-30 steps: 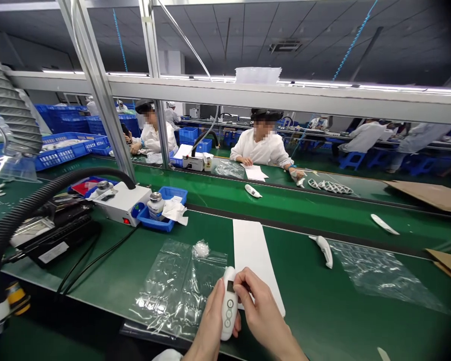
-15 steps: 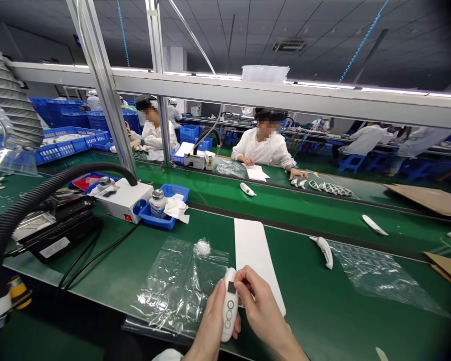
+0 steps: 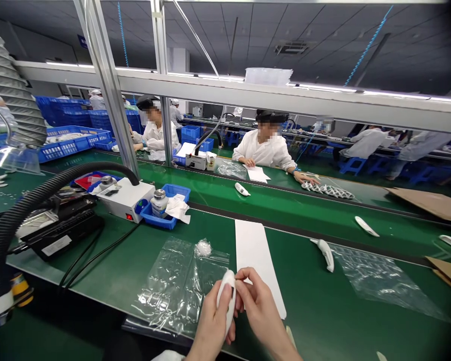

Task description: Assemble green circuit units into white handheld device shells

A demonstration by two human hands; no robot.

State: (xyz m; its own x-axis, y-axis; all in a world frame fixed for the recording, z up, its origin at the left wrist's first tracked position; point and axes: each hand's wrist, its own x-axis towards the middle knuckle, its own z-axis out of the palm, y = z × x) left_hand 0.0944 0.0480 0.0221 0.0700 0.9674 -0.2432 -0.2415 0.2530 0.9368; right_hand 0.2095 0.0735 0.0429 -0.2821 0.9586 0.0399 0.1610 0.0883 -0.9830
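My left hand (image 3: 209, 321) is wrapped round a white handheld device (image 3: 227, 296), held upright near the bottom centre and turned so its edge faces me. My right hand (image 3: 261, 311) pinches at the device's upper part with thumb and forefinger. Under the hands lies a clear plastic bag (image 3: 180, 283) on the green table (image 3: 323, 311). A white paper strip (image 3: 257, 260) lies just beyond my right hand.
Another white device (image 3: 326, 252) rests by a second clear bag (image 3: 383, 281) to the right. A blue tray (image 3: 165, 208), a white box (image 3: 126, 198) and a black hose (image 3: 30, 205) stand at left. More devices ride the conveyor (image 3: 304, 210). People in white coats sit opposite.
The device has been rotated in my hands: its button face no longer shows, only its edge. Devices on the conveyor have drifted left. The person opposite has stretched a hand out to a row of devices.
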